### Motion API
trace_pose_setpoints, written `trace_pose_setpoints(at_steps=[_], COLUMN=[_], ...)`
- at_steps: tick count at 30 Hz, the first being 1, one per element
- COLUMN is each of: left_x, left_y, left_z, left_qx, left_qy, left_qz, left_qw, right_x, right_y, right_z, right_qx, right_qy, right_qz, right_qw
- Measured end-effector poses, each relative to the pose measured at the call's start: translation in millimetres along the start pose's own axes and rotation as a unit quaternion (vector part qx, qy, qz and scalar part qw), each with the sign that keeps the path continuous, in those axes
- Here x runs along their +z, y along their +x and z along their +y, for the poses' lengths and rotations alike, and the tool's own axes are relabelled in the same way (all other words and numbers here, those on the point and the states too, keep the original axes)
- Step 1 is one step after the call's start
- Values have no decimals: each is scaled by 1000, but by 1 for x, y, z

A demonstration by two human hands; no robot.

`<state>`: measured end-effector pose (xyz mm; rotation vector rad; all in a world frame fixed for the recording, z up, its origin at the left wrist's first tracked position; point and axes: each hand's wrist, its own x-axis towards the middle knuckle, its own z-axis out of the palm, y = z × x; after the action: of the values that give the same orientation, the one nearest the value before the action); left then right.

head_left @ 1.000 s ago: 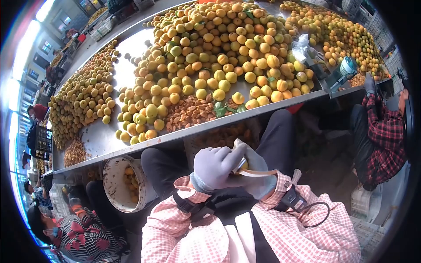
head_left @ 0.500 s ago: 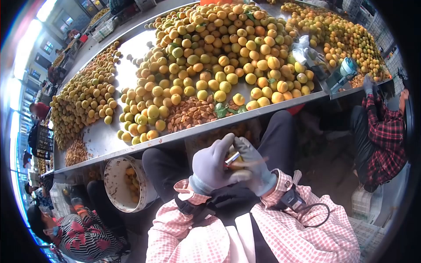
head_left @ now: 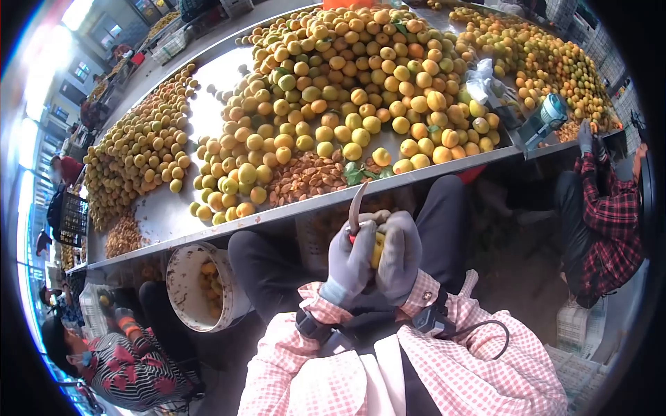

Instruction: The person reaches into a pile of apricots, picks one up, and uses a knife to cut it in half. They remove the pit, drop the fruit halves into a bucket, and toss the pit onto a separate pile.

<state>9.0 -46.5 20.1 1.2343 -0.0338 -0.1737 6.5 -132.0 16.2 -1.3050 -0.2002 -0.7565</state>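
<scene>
In the head view, my hands are together in front of my lap, both in grey gloves. My left hand (head_left: 347,262) is closed around a knife, whose curved blade (head_left: 356,208) points up past the fingers; a bit of red shows at its base. My right hand (head_left: 400,258) is wrapped around a yellow apricot (head_left: 378,250), which is pressed between both hands and mostly covered by the fingers. Beyond them, a heap of apricots (head_left: 333,90) covers the metal table (head_left: 229,232). Brown pits (head_left: 305,179) lie by its near edge beside some green leaves (head_left: 359,173).
A white bucket (head_left: 182,315) with apricots inside stands left of my knee. More apricot piles lie left (head_left: 142,149) and right (head_left: 555,62). A bottle (head_left: 544,119) stands near a plastic bag (head_left: 482,80). People sit at both sides, one in a plaid shirt (head_left: 610,208).
The knife blade has swung from lying across my right hand to pointing up. My hands have turned more upright, with the apricot now showing between them.
</scene>
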Motion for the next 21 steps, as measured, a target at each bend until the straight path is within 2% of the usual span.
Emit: trace_pose_setpoints(at_steps=[1, 2, 3, 4, 6, 8, 9, 10, 12, 13, 14, 16, 17, 18, 20, 21], left_x=[-8, -13, -11, -27, -41, -53, -59, -59, -58, -62, -61, -60, -62, -59, -50, -45], left_y=[5, 9, 14, 24, 52, 77, 89, 97, 111, 119, 121, 118, 116, 107, 85, 76], left_z=[-4, -4, 4, -7, -7, 7, 8, 8, 6, 1, 3, 6, 6, 11, 25, 27], left_qx=[-18, -37, -43, -26, 82, 128, 103, 107, 83, 41, 43, 27, 60, 57, 185, 227], left_qy=[1, 1, 22, 45, 162, 421, 515, 514, 621, 649, 648, 716, 707, 707, 607, 605], left_qz=[2, 2, 32, 36, 52, 86, 97, 95, 81, 50, 48, 18, 18, 17, -29, -76], left_qw=[1000, 999, 998, 998, 982, 894, 846, 846, 775, 758, 759, 698, 704, 705, 772, 759], right_x=[-5, -8, -7, -8, -13, -16, -15, -15, -22, -23, -24, -27, -28, -31, -36, -39], right_y=[-3, -3, 6, 9, 9, 14, 20, 24, 20, 18, 19, 21, 22, 21, 21, 21], right_z=[9, 15, 10, 11, 17, 18, 11, 7, 19, 22, 25, 30, 33, 37, 45, 51], right_qx=[162, 321, 377, 372, 435, 448, 498, 546, 545, 550, 555, 562, 571, 573, 612, 642], right_qy=[39, 76, 84, 84, 109, 99, 85, 71, 63, 76, 88, 84, 81, 80, 96, 151], right_qz=[-5, -10, -12, -11, 19, 28, 55, 83, 73, 74, 74, 84, 93, 94, 91, 87], right_qw=[986, 944, 923, 924, 894, 888, 862, 831, 833, 829, 824, 819, 812, 810, 780, 747])
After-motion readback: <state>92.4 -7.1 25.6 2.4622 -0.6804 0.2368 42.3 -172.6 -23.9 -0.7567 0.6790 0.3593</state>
